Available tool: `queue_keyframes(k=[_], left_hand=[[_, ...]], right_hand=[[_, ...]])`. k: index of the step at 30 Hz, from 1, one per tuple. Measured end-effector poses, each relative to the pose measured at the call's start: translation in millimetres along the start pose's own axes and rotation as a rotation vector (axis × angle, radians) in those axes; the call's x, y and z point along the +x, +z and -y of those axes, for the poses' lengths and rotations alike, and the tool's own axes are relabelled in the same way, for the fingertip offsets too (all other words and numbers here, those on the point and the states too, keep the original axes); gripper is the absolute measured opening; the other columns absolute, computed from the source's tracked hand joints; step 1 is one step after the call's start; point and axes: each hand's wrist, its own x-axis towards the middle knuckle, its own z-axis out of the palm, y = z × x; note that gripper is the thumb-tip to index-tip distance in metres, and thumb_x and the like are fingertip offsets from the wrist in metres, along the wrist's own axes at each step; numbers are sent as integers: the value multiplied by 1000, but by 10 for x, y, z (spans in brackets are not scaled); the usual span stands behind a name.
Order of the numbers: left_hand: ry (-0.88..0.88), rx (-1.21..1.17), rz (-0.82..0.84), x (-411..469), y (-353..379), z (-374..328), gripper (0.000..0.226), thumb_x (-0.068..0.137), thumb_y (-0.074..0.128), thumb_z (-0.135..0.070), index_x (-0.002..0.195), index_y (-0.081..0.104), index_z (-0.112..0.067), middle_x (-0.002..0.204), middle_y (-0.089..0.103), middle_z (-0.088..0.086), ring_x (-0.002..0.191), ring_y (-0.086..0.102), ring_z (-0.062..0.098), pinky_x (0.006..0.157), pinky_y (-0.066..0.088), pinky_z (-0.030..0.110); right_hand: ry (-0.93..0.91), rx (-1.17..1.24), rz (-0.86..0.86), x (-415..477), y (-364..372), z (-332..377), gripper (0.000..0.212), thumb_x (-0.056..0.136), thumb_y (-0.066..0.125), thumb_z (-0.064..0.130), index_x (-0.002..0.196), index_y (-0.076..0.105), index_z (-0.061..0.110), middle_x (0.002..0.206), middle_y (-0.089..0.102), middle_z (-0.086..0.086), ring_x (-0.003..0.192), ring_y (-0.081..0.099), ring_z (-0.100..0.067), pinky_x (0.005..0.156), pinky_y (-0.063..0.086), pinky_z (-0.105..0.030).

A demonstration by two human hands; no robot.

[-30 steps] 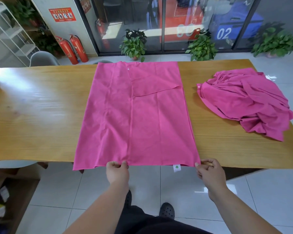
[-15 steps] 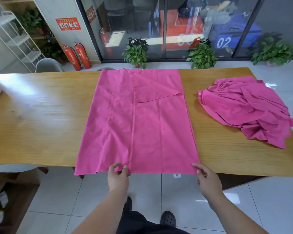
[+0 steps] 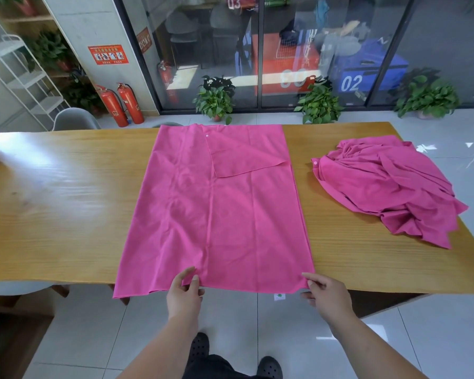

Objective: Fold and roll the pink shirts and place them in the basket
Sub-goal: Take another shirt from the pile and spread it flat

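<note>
Left hand [image 3: 185, 294] and right hand [image 3: 327, 295] pinch the shirt [image 3: 216, 214] hem; suggest tensioning evenly, squaring the fold, then rolling tight.

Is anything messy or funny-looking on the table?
Yes. The crumpled shirt on the right lies in a heap, unlike the flat shirt in the middle. That one's near hem hangs unevenly off the table, lower at its left corner, with a white tag dangling.
</note>
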Motion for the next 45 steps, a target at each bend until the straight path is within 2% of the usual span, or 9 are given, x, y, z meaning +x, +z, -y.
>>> queue_keyframes(k=[5,8,11,16,18,25,31,38,45], left_hand=[[-11,-16,8,50,-12,22,24,106,63,-11,116,74,-30,98,70,14,72,64,21,74,58,39],[-3,-24,-15,78,-10,19,23,106,63,-12,117,74,-29,98,70,14,72,64,21,74,59,39],[-13,-26,-56,86,2,29,21,106,63,-13,117,74,-28,101,71,13,73,64,22,75,60,40],[-16,29,-64,78,21,85,22,106,63,-15,118,75,-30,104,74,12,71,68,20,75,62,41],[-26,43,-61,81,8,103,23,107,62,-16,119,75,-32,105,75,10,72,71,20,79,63,43],[-35,9,-118,95,-46,115,30,108,60,-14,126,72,-35,109,73,5,77,72,21,78,63,41],[-25,80,-55,84,-72,217,36,107,61,-12,131,71,-36,108,75,4,73,75,19,80,62,43],[-87,53,-41,15,-120,262,35,107,60,-15,133,70,-36,101,78,4,77,79,21,78,59,41],[-133,11,35,-95,-177,125,36,107,63,-17,133,68,-41,117,76,-2,95,79,17,83,61,39]], right_hand=[[115,181,-52,13,61,251,31,108,57,8,114,81,25,94,80,-6,71,77,-22,70,62,-39],[-251,264,-21,-180,144,827,36,109,55,8,115,82,32,97,78,-2,77,76,-21,73,62,-32],[-586,-26,-126,-293,117,917,39,109,54,9,121,78,37,96,72,9,74,72,-14,72,57,-24],[53,-103,-140,-85,39,265,33,109,53,13,118,80,29,92,77,4,63,74,-14,63,56,-38],[82,-63,-118,-16,69,286,32,108,52,10,123,78,22,90,77,3,67,76,-18,65,55,-38],[-647,-116,-105,-362,147,828,39,111,50,11,134,70,34,104,68,14,79,68,-16,71,54,-25],[22,-62,-135,-25,-81,-1,33,108,54,14,117,79,34,80,76,-4,63,62,-18,57,49,-33],[68,230,-151,-205,-21,-213,36,108,56,6,114,79,33,113,72,1,87,71,-22,72,55,-37],[109,290,162,-331,178,-312,29,105,65,20,116,80,42,134,70,10,123,66,-15,110,50,-43]])
